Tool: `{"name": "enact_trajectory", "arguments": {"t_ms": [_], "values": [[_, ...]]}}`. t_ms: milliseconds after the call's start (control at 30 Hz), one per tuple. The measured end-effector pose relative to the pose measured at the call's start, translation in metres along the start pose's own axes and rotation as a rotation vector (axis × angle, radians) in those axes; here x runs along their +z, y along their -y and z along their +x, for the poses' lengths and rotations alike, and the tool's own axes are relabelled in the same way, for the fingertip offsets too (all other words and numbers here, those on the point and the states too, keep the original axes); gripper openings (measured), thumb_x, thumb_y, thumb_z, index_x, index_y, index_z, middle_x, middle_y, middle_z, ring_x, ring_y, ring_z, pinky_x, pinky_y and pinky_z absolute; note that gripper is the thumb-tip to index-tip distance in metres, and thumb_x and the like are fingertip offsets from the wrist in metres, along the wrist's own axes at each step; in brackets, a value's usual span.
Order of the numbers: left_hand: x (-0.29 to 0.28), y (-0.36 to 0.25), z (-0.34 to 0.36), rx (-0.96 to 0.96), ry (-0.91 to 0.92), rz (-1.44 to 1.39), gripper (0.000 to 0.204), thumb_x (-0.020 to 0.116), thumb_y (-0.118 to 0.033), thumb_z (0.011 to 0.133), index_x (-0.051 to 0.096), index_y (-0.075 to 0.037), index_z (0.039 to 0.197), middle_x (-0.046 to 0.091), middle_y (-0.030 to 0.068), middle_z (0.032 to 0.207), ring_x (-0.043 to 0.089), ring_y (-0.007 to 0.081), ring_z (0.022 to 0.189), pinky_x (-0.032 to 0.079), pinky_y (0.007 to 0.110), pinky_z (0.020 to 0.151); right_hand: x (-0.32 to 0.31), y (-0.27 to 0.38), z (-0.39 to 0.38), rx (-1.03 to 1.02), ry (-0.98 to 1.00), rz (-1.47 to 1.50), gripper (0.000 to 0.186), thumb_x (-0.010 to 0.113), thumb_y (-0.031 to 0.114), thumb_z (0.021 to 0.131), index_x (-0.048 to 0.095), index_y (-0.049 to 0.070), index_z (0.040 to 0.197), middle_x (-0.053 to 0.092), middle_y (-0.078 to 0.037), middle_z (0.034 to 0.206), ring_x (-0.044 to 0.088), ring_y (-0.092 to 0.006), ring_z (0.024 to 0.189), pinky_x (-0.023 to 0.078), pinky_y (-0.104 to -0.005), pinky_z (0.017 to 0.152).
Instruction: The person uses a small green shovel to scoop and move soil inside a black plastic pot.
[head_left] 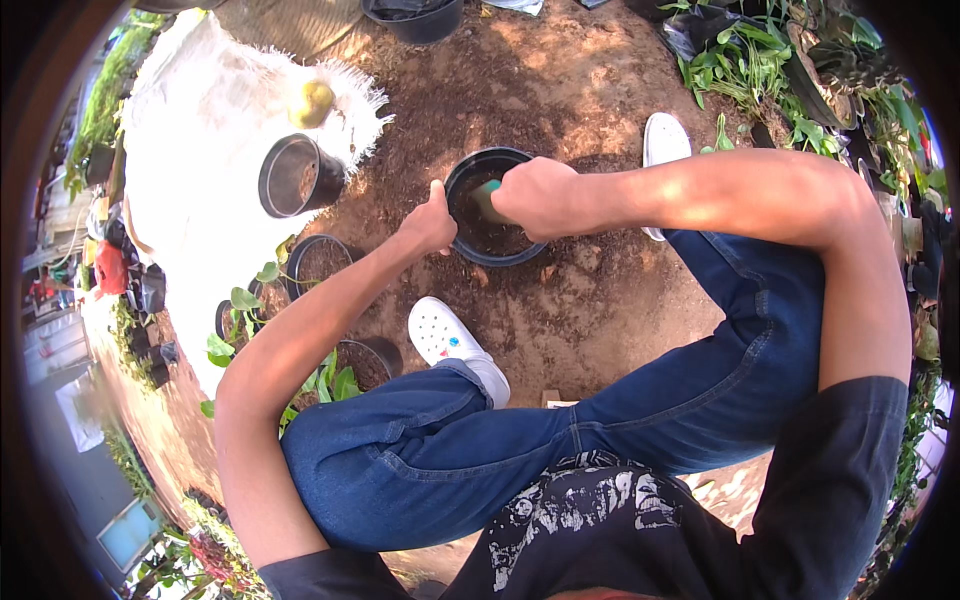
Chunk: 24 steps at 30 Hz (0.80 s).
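Soil (492,240) lies in a round black pot (500,260), left grip (432,222) clasping its rim, right grip (537,197) a greenish tool (485,198).

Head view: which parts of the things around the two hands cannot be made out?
All in the head view:
Small pale and green tool: partly hidden by the bare right hand.
Bare left hand: palm turned away, so its hold on the round black plastic pot is unclear.
Wide dark plastic pot: cut off by the upper edge.

Smooth plastic pot (494,259), rough crumbly soil (486,236), matt denim jeans (660,395)
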<state>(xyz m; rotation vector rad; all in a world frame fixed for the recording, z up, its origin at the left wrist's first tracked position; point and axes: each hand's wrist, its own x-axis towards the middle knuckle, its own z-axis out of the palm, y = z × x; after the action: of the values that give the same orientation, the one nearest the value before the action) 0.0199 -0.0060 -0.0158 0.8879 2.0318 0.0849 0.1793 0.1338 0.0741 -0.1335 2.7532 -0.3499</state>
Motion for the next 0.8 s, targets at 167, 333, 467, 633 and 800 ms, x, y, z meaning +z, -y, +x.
{"name": "enact_trajectory", "arguments": {"t_ms": [167, 333, 467, 633, 800], "values": [[0.0, -0.003, -0.005, 0.008, 0.002, -0.04, 0.055, 0.043, -0.002, 0.086, 0.023, 0.003, 0.136, 0.069, 0.0285, 0.088, 0.073, 0.035, 0.073, 0.055, 0.047, 0.076, 0.005, -0.002, -0.005, -0.238, 0.015, -0.231, 0.006, 0.071, 0.009, 0.069, 0.068, 0.003, 0.071, 0.069, -0.014, 0.068, 0.071, -0.031, 0.068, 0.057, -0.0407, 0.059], [0.0, 0.003, 0.0, 0.04, 0.006, -0.033, 0.055, 0.043, -0.004, 0.088, 0.022, 0.001, 0.139, 0.069, 0.0292, 0.088, 0.072, 0.0337, 0.071, 0.056, 0.047, 0.07, -0.018, -0.018, 0.004, -0.239, 0.073, -0.386, 0.009, 0.073, 0.014, 0.071, 0.07, 0.006, 0.074, 0.071, -0.01, 0.07, 0.072, -0.0274, 0.071, 0.056, -0.0387, 0.06], [-0.001, 0.001, -0.004, 0.037, 0.011, -0.057, 0.054, 0.042, -0.005, 0.089, 0.022, 0.001, 0.139, 0.069, 0.0285, 0.088, 0.072, 0.0338, 0.071, 0.056, 0.047, 0.07, -0.034, -0.008, 0.002, -0.039, 0.087, -0.368, 0.012, 0.074, 0.016, 0.073, 0.071, 0.005, 0.076, 0.072, -0.011, 0.073, 0.073, -0.0269, 0.072, 0.056, -0.0372, 0.06], [-0.001, 0.002, 0.0, 0.019, 0.015, -0.007, 0.055, 0.043, -0.005, 0.089, 0.021, 0.001, 0.139, 0.07, 0.0272, 0.09, 0.073, 0.0334, 0.075, 0.055, 0.046, 0.078, -0.025, 0.004, 0.004, 0.093, 0.049, -0.293, 0.011, 0.072, 0.015, 0.075, 0.071, 0.004, 0.077, 0.072, -0.012, 0.074, 0.073, -0.0269, 0.072, 0.057, -0.0369, 0.062], [-0.002, -0.001, -0.001, 0.003, 0.028, -0.035, 0.054, 0.043, -0.006, 0.089, 0.022, 0.0, 0.139, 0.07, 0.0269, 0.09, 0.073, 0.0331, 0.078, 0.055, 0.045, 0.081, -0.009, 0.001, 0.007, 0.024, 0.066, -0.25, 0.01, 0.071, 0.015, 0.076, 0.072, 0.005, 0.076, 0.072, -0.012, 0.074, 0.073, -0.0267, 0.072, 0.057, -0.0371, 0.061]]}}
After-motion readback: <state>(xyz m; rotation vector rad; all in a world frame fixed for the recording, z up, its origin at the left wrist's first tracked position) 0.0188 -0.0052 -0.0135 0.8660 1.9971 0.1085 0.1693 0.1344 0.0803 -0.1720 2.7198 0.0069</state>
